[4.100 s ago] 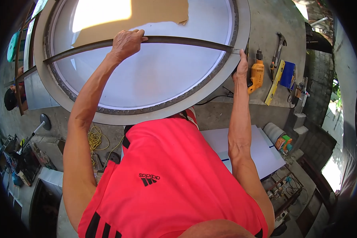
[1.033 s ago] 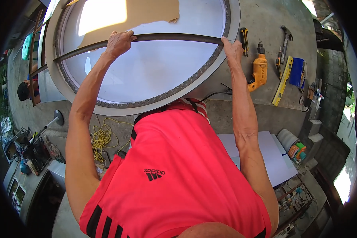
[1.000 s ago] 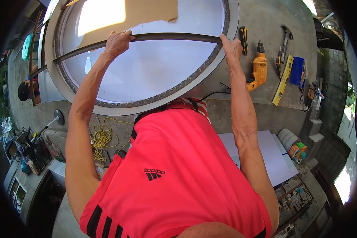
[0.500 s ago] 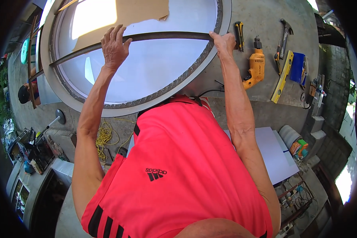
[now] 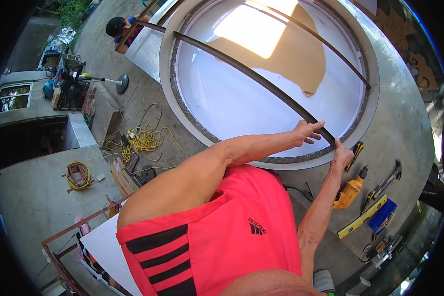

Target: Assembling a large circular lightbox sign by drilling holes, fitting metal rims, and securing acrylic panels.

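A long dark metal bar (image 5: 261,81) lies slantwise across a large round metal frame (image 5: 175,106) with a white panel inside. At the bar's near right end, beside the frame's rim, my right hand (image 5: 342,157) is closed around it. Just up the bar from there, my left hand (image 5: 307,132) touches it with the fingers stretched and apart. A second, thinner bar (image 5: 330,47) crosses the far side of the frame. A torn piece of brown cardboard (image 5: 301,69) rests within the ring, partly in bright sunlight.
To the right on the grey table are a yellow drill (image 5: 351,191), a utility knife (image 5: 355,155), a hammer (image 5: 387,180), a yellow level (image 5: 362,217) and a blue case (image 5: 382,214). Yellow cord (image 5: 148,140) coils on the floor. Another person (image 5: 118,28) in a dark cap is at the far left.
My view has swung left. My left hand has moved along the bar toward its right end, close to my right hand, which stays at that end.
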A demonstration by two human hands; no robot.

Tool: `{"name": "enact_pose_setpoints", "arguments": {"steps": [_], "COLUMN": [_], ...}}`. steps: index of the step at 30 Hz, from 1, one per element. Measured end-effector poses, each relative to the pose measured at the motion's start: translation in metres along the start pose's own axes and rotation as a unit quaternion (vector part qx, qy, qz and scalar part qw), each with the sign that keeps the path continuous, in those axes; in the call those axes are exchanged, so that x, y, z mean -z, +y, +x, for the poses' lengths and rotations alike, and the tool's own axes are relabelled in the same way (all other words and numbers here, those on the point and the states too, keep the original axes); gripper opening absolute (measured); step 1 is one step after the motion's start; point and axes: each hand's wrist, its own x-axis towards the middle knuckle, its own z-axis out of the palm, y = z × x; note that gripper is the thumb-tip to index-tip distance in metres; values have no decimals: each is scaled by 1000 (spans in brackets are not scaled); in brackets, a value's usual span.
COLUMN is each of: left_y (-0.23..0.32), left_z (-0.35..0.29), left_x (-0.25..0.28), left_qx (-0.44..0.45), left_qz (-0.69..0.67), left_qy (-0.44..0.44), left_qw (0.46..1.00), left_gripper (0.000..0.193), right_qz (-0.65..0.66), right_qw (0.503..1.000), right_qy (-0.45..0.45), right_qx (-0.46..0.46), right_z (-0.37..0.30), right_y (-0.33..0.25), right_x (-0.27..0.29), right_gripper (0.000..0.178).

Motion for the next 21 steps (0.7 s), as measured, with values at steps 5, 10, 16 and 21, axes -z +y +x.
{"name": "enact_pose_setpoints", "arguments": {"steps": [5,10,16,21], "left_y": [-5,64,187,267], "left_z": [-8,-93,-198,-223], "left_x": [-13,23,159,338], "left_qx": [41,-137,-362,-425], "left_qz": [146,422,317,308], "left_qy": [7,-160,140,475], "left_qw": [988,882,865,706], "left_gripper": [70,45,22,41], "right_qz": [44,28,61,90], "right_qw": [999,999,998,996], "right_qy": [-3,-5,-6,-21], "right_qx": [15,22,19,-5], "right_z": [-2,-2,0,-1], "right_y": [0,-1,2,-1], "right_x": [2,2,1,6], "right_gripper": [54,50,49,42]}}
